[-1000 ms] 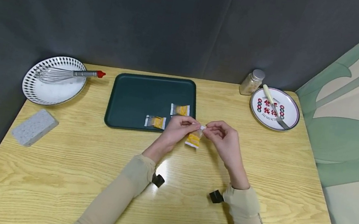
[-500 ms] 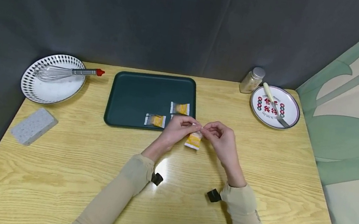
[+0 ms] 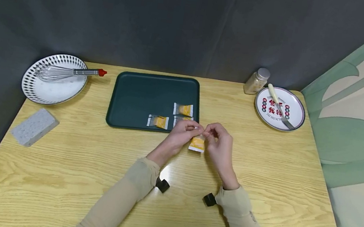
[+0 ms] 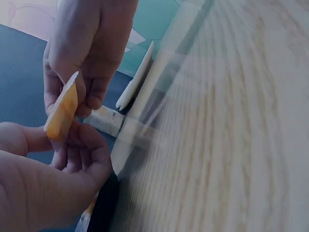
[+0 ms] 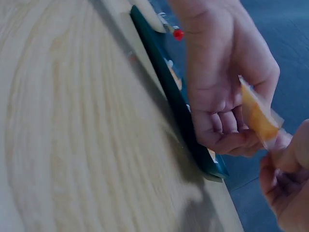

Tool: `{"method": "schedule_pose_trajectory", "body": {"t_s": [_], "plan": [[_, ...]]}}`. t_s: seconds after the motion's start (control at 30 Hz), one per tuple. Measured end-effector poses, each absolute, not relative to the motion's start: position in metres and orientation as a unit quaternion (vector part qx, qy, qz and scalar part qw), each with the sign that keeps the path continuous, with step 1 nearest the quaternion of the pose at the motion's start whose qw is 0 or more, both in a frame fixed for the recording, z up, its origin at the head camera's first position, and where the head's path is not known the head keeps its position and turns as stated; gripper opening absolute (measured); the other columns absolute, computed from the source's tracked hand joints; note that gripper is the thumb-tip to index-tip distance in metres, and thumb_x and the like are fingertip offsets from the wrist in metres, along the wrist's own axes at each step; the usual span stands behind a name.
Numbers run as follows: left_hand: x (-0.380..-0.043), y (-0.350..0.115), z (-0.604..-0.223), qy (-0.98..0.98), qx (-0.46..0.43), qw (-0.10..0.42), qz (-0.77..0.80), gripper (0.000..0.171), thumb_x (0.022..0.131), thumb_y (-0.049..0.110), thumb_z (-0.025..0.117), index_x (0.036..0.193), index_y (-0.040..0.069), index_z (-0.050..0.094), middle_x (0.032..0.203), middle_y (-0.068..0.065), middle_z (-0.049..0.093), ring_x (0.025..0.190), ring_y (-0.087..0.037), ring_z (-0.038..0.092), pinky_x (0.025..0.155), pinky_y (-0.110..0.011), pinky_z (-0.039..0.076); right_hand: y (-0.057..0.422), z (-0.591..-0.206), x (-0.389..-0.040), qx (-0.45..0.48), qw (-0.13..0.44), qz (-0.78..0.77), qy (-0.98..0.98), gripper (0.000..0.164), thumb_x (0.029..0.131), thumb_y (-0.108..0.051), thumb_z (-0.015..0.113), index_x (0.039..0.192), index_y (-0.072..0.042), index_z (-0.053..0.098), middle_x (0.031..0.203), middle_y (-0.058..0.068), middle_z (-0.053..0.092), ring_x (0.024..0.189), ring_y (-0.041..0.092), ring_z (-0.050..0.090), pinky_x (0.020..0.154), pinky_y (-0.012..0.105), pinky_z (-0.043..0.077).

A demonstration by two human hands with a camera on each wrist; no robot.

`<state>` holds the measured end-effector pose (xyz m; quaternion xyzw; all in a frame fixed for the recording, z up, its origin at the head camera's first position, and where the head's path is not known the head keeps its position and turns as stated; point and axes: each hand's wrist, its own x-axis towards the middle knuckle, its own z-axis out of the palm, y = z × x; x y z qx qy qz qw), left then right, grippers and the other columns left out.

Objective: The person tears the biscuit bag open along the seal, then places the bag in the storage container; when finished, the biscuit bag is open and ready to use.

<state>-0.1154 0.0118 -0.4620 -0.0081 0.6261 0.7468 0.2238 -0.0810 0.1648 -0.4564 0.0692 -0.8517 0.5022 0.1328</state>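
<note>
Between my two hands is a small snack packet (image 3: 197,144), clear at one part and orange-yellow at the other, with white crimped ends. My left hand (image 3: 180,135) pinches its upper edge between thumb and forefinger; my right hand (image 3: 221,143) pinches the same edge just beside. The packet hangs down over the table, off the tray's near right corner. Both wrist views show the orange packet (image 4: 63,112) raised above the wood, with fingertips meeting at one end. A dark green tray (image 3: 143,89) holds similar packets (image 3: 158,122), one partly hidden behind my left hand.
At the left, a patterned bowl (image 3: 57,93) carries a whisk (image 3: 85,72), with a grey speckled block (image 3: 35,127) in front. Back right are a glass jar (image 3: 254,82) with a metal lid and a white plate (image 3: 264,115) bearing a fork (image 3: 286,122). A dark curtain (image 3: 146,20) stands behind.
My right hand has turned and its wrist has shifted left, with the fingertips staying at the packet's edge. My left hand has moved slightly down, showing more of the packet behind it.
</note>
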Motion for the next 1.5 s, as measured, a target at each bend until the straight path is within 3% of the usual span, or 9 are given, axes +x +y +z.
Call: {"method": "schedule_pose_trajectory", "body": {"t_s": [0.13, 0.37, 0.5, 0.57, 0.8, 1.07, 1.17, 1.4, 1.5], "plan": [[-0.114, 0.014, -0.462, 0.634, -0.039, 0.196, 0.747, 0.018, 0.106, 0.002, 0.064, 0.114, -0.011, 0.073, 0.091, -0.004, 0.073, 0.086, -0.012, 0.064, 0.081, -0.023, 0.051, 0.161, -0.457, -0.08, 0.108, 0.164, 0.493, -0.848, 0.014, 0.093, 0.014, 0.073, 0.09, 0.004, 0.066, 0.091, 0.016, 0.067, 0.085, 0.026, 0.063, 0.078, 0.023, 0.05], [-0.115, 0.014, -0.458, 0.718, -0.032, 0.078, 0.691, 0.015, 0.105, 0.006, 0.067, 0.109, -0.006, 0.076, 0.092, -0.01, 0.073, 0.069, -0.009, 0.054, 0.059, -0.022, 0.041, 0.152, -0.451, -0.07, 0.14, 0.189, 0.511, -0.827, 0.014, 0.09, 0.013, 0.073, 0.089, 0.002, 0.064, 0.089, 0.011, 0.065, 0.085, 0.026, 0.064, 0.081, 0.021, 0.052], [-0.118, 0.007, -0.455, 0.721, -0.045, 0.017, 0.692, 0.014, 0.103, 0.002, 0.067, 0.106, -0.008, 0.076, 0.092, -0.016, 0.073, 0.071, -0.01, 0.061, 0.06, -0.021, 0.044, 0.142, -0.443, -0.063, 0.183, 0.158, 0.509, -0.826, 0.014, 0.091, 0.011, 0.074, 0.092, 0.001, 0.065, 0.092, 0.011, 0.068, 0.089, 0.025, 0.067, 0.083, 0.027, 0.057], [-0.119, 0.002, -0.453, 0.718, -0.041, 0.005, 0.695, 0.014, 0.103, 0.002, 0.067, 0.107, -0.009, 0.075, 0.096, -0.017, 0.073, 0.077, -0.013, 0.068, 0.066, -0.022, 0.05, 0.138, -0.441, -0.062, 0.18, 0.147, 0.516, -0.824, 0.014, 0.09, 0.011, 0.074, 0.093, 0.001, 0.065, 0.093, 0.012, 0.068, 0.09, 0.024, 0.068, 0.083, 0.027, 0.057], [-0.121, -0.003, -0.452, 0.688, -0.054, -0.005, 0.723, 0.013, 0.103, 0.001, 0.068, 0.107, -0.009, 0.075, 0.095, -0.015, 0.074, 0.079, -0.012, 0.069, 0.075, -0.024, 0.055, 0.138, -0.438, -0.066, 0.102, 0.101, 0.598, -0.789, 0.01, 0.097, 0.01, 0.072, 0.102, 0.006, 0.065, 0.098, 0.017, 0.068, 0.088, 0.02, 0.064, 0.077, 0.019, 0.053], [-0.118, -0.012, -0.444, 0.655, -0.063, 0.025, 0.752, 0.014, 0.102, 0.003, 0.072, 0.108, -0.009, 0.075, 0.089, -0.006, 0.074, 0.068, -0.007, 0.058, 0.058, -0.02, 0.048, 0.14, -0.439, -0.095, 0.039, 0.078, 0.652, -0.754, 0.016, 0.103, 0.004, 0.068, 0.117, 0.01, 0.064, 0.104, 0.018, 0.066, 0.088, 0.017, 0.063, 0.072, 0.019, 0.052], [-0.119, -0.018, -0.442, 0.637, -0.066, 0.03, 0.767, 0.014, 0.102, 0.002, 0.071, 0.108, -0.01, 0.074, 0.087, -0.003, 0.073, 0.064, -0.008, 0.058, 0.058, -0.022, 0.051, 0.139, -0.439, -0.102, 0.033, 0.056, 0.625, -0.778, 0.019, 0.106, -0.002, 0.067, 0.121, 0.008, 0.064, 0.109, 0.02, 0.066, 0.092, 0.018, 0.063, 0.072, 0.018, 0.051], [-0.125, -0.042, -0.44, 0.587, -0.078, 0.027, 0.805, 0.009, 0.104, -0.001, 0.068, 0.107, -0.009, 0.07, 0.09, -0.007, 0.071, 0.071, -0.014, 0.068, 0.069, -0.03, 0.063, 0.135, -0.439, -0.114, 0.036, -0.034, 0.615, -0.787, 0.026, 0.108, -0.003, 0.065, 0.128, 0.012, 0.06, 0.111, 0.024, 0.068, 0.089, 0.031, 0.071, 0.081, 0.04, 0.063], [-0.128, -0.053, -0.439, 0.585, -0.079, 0.023, 0.807, 0.009, 0.104, -0.001, 0.068, 0.109, -0.009, 0.069, 0.093, -0.011, 0.066, 0.075, -0.018, 0.071, 0.076, -0.032, 0.065, 0.13, -0.437, -0.123, 0.037, -0.047, 0.613, -0.788, 0.023, 0.106, -0.001, 0.066, 0.125, 0.011, 0.063, 0.107, 0.023, 0.069, 0.087, 0.028, 0.071, 0.079, 0.038, 0.063]]}}
